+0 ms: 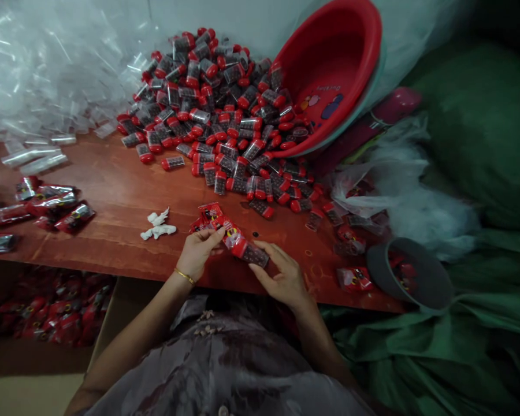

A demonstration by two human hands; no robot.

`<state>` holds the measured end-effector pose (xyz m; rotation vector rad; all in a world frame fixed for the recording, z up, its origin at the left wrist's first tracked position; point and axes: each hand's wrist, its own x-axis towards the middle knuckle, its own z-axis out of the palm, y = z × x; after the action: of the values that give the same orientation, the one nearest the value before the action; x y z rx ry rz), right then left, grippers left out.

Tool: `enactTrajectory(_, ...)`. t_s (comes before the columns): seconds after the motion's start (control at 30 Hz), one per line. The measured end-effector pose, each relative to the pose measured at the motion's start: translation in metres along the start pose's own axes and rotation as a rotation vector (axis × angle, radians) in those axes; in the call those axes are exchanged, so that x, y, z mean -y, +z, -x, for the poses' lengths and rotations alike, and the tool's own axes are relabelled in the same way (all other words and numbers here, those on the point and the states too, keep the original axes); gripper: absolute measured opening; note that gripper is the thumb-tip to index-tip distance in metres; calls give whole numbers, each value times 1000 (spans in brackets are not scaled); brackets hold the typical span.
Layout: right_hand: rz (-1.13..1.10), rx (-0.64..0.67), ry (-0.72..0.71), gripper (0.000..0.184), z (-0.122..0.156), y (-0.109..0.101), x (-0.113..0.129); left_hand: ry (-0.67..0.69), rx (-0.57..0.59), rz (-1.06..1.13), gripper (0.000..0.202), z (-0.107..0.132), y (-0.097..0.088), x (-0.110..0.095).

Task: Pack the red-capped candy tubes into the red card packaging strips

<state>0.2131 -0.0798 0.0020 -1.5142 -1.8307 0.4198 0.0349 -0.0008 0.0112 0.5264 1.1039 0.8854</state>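
Note:
My left hand (200,249), with a yellow bangle at the wrist, pinches a red printed packet (231,233) above the table's front part. In the fingers of my right hand (285,273) is a small red-capped clear container (254,254) with dark contents. Its red end meets the packet's lower right end; whether it is inside the packet I cannot tell. More red printed packets (210,211) lie just beyond my left fingers. A big heap of the same red-capped containers (225,124) covers the back of the table.
A red basin (329,55) leans on its side by the heap. Clear plastic sleeves (39,159) are piled left, near filled packets (75,216). A crumpled white scrap (157,225) lies centre-left. A grey round tub (379,266) sits right; a box of packets (60,312) is below left.

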Motion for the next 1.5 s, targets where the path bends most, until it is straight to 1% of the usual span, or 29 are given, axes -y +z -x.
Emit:
enactTrajectory(0.1, -40, -26, 27, 37, 0, 4, -2, -8, 25, 28, 44, 2, 2, -1)
enactTrajectory(0.2, -58, -51, 42, 37, -1, 8, -1, 10, 40, 55, 44, 5, 8, -2)
enactTrajectory(0.3, -36, -90, 7, 37, -3, 14, 0, 34, 45, 66, 43, 6, 13, 1)
enactTrajectory(0.4, 32, -180, -52, 39, -6, 23, 1, 49, 58, 82, 40, 5, 14, 9)
enactTrajectory(0.5, 65, -249, -73, 40, -9, 30, 1, 85, 45, 108, 38, 3, 13, 17)
enactTrajectory(0.6, 14, -203, -65, 39, -11, 31, 0, 99, 51, 140, 39, 3, 12, 17)
enactTrajectory(0.7, -31, -166, -78, 40, -11, 29, -1, 95, 87, 153, 34, 4, 10, 11)
enactTrajectory(0.8, -38, -162, -99, 41, -11, 31, 0, 49, 140, 183, 32, 3, 10, 6)
enactTrajectory(0.9, -32, -179, -118, 43, -11, 40, 4, 15, 145, 213, 37, 0, 12, 9)
enactTrajectory(0.97, -14, -215, -117, 42, -14, 46, 9, 30, 135, 214, 38, -2, 14, 13)
enactTrajectory(1.07, -7, -247, -90, 39, -20, 52, 13, 72, 149, 209, 33, -5, 16, 16)
enactTrajectory(1.17, -84, -220, -51, 37, -24, 53, 14, 126, 155, 207, 31, -7, 16, 13)
enactTrajectory(1.27, -176, -189, 30, 37, -21, 57, 12, 148, 156, 229, 35, -8, 15, 12)
enactTrajectory(1.37, -184, -220, 92, 37, -19, 64, 14, 159, 135, 215, 34, -7, 16, 18)
enactTrajectory(1.43, -137, -260, 60, 36, -21, 66, 17, 176, 128, 207, 32, -6, 17, 21)
enactTrajectory(1.5, -96, -264, 6, 36, -26, 65, 21, 184, 140, 215, 31, -6, 16, 20)
